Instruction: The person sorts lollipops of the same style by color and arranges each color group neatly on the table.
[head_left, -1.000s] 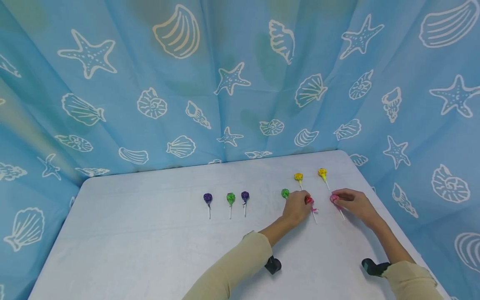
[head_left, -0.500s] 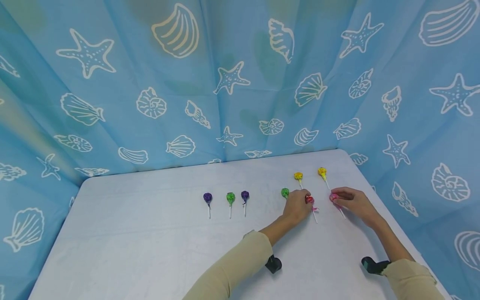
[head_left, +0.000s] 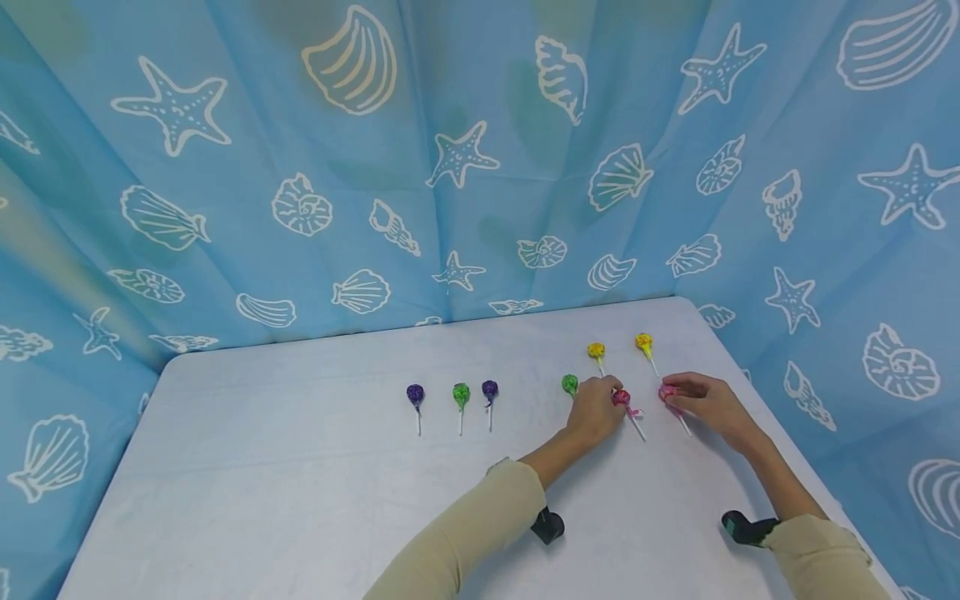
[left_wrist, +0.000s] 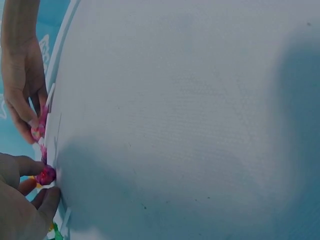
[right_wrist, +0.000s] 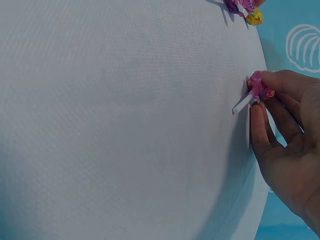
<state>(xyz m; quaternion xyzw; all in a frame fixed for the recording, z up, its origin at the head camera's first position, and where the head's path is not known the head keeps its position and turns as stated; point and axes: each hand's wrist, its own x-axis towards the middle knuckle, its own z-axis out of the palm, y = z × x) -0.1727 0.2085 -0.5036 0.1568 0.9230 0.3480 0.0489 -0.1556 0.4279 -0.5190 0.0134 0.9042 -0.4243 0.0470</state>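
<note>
My left hand [head_left: 596,410] pinches the wrapped head of a red-pink lollipop [head_left: 622,398], whose white stick points down and right over the white table [head_left: 285,467]. In the left wrist view, thumb and fingers sit around that lollipop head [left_wrist: 46,175]. To the right, my right hand [head_left: 705,404] holds a pink lollipop [head_left: 667,392] by its head. Its white stick [right_wrist: 243,103] sticks out past the fingers in the right wrist view. A green lollipop [head_left: 570,383] lies just left of my left hand, its stick hidden behind the hand.
Two yellow lollipops, one left [head_left: 596,350] and one right [head_left: 643,342], lie behind my hands. Farther left are a purple [head_left: 416,394], a green [head_left: 461,393] and another purple lollipop [head_left: 490,390] in a row. A blue shell-patterned curtain [head_left: 480,208] hangs along the table's back and right edges.
The stick of the lollipop in my left hand has swung to the right, so it slants more. My right hand and its lollipop have stayed nearly in place.
</note>
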